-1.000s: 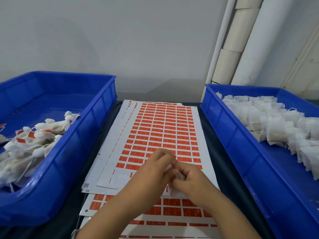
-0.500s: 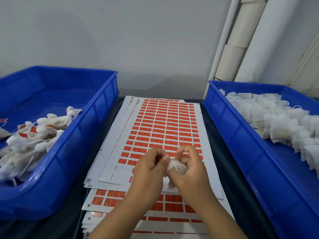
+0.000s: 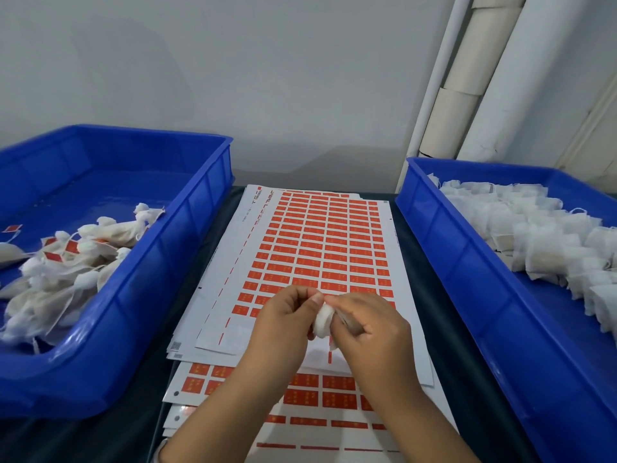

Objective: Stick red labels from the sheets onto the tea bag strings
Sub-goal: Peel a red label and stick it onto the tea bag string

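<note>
Both hands, the left hand [image 3: 283,324] and the right hand [image 3: 370,329], pinch one tea bag [image 3: 323,324] over the label sheet [image 3: 320,248]; I think they are fixing its string; next, a red label needs peeling.

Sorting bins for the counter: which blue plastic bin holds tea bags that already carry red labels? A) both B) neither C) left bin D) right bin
C: red labels show among the white tea bags in the left blue plastic bin; the right blue plastic bin holds only plain white tea bags.
</note>
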`<move>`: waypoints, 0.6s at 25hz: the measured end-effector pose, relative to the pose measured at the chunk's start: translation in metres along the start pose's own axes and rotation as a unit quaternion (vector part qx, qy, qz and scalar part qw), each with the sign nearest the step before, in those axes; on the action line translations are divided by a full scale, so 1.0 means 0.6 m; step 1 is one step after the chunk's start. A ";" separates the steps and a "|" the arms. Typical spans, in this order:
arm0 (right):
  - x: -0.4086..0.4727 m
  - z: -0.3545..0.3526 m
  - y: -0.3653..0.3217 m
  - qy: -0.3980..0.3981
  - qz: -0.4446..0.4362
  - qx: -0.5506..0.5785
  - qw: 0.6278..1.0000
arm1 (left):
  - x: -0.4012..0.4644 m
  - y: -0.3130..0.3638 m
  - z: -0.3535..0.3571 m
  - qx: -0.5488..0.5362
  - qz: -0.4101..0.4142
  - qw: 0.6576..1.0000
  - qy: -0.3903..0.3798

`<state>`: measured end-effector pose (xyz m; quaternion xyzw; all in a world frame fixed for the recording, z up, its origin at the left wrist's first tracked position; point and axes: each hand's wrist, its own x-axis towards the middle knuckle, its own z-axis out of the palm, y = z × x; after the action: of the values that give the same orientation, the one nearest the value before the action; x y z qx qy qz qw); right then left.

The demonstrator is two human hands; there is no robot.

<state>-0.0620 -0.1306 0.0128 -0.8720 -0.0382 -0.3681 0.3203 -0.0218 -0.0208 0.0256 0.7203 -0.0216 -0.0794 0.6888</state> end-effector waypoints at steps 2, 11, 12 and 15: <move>0.003 -0.003 0.001 -0.005 -0.047 -0.062 0.997 | 0.000 -0.002 0.000 0.005 -0.003 1.000 0.007; 0.016 -0.006 -0.011 -0.138 0.181 0.031 0.973 | -0.003 0.002 -0.022 -0.111 -0.010 0.992 -0.052; 0.019 -0.008 -0.009 -0.163 0.219 0.057 0.960 | -0.003 0.001 -0.024 -0.063 0.006 0.997 -0.047; 0.028 -0.020 -0.005 -0.228 0.333 0.203 0.892 | -0.004 -0.003 -0.020 -0.038 0.028 0.999 -0.003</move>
<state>-0.0583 -0.1383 0.0317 -0.8098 0.1086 -0.0152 0.5763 -0.0224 -0.0084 0.0243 0.6922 -0.0408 -0.0629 0.7178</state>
